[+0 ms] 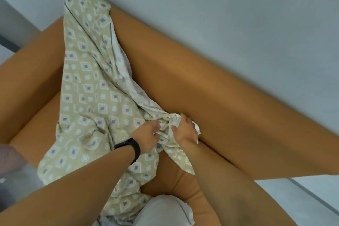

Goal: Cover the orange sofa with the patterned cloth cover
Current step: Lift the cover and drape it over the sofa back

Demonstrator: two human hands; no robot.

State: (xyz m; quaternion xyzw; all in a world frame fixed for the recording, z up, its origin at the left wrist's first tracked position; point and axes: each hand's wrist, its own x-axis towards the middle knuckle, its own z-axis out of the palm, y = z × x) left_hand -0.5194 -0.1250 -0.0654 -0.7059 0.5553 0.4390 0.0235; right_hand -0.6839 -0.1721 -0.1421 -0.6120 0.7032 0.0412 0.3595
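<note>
Nearest the camera: a pale grey trouser knee [165, 209] at 6 o'clock, with both bare forearms reaching away from it toward the middle of the view.
Left hand: the left hand [147, 136], a black wristband [131, 149] on its wrist, lies on the gathered cloth just left of centre; its fingers curl into the folds, though how firmly they pinch is hard to tell.
Right hand: the right hand [185, 128] sits just beside the left, toward 3 o'clock, fingers closed round a bunched white wad of the cloth's underside.
Cloth cover: the patterned cloth [88, 82] runs as a narrow, twisted strip from 11 o'clock on the backrest, down across the seat, to 6 o'clock by the knee.
Sofa: the orange sofa [211, 86] is bare from centre toward 3 o'clock, and its armrest at 9 o'clock is uncovered too.
Progress: early, by my judgement; most of the sofa shows.
Risk: pulling the wad toward 3 o'clock while the strip is twisted could drag the top end off the backrest, since nothing appears to pin it there.
Risk: the pale underside could end up facing outward if the bunch is spread without untwisting.
Risk: the knee may be trapping the lower edge.
</note>
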